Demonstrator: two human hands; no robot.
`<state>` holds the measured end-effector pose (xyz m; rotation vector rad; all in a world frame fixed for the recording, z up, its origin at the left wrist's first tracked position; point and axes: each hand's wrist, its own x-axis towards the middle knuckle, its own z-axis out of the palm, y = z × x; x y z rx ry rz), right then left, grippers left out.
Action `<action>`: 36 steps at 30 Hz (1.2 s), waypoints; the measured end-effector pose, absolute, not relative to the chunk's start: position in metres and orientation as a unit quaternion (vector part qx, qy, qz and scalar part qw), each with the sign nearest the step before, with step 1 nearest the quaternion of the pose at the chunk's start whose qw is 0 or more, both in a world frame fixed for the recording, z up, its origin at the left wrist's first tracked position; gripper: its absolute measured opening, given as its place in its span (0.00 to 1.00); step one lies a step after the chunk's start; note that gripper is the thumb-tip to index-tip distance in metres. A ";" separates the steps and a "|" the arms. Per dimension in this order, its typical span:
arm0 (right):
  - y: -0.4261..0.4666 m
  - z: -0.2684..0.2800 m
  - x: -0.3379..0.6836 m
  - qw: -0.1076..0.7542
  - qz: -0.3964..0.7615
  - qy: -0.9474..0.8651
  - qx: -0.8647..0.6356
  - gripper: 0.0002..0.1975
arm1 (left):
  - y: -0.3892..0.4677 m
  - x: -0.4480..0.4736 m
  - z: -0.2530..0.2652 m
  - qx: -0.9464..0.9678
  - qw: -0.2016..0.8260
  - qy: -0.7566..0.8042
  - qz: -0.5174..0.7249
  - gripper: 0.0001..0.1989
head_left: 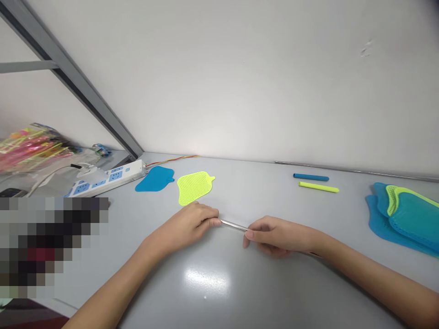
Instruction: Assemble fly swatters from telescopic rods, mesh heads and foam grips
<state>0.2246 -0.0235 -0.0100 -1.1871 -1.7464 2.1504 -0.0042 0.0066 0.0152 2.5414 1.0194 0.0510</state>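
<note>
The person's left hand (195,224) is mostly closed, pinching a thin, straight, silver metal rod (234,225) between thumb and fingers. The right hand (270,235), slightly blurred, grasps the same rod with curled fingers, the thumb pressed along it. The bare stretch between the hands slants from the left hand toward four o'clock, above the smooth grey tabletop (260,292); contact with the surface cannot be told. The left forearm comes in from eight o'clock, back of the hand up; the right from four. From the rod, a yellow-green perforated plastic paddle (195,188) lies between ten and eleven o'clock, near the left hand, a flat blue plastic paddle (156,178) at ten. A blue tube (311,177) and a yellow-green tube (318,187) lie at two o'clock.
</note>
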 end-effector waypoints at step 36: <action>-0.026 -0.012 0.227 0.043 0.678 -0.591 -0.434 0.20 | 0.001 0.002 0.001 0.921 0.139 0.363 0.027 0.17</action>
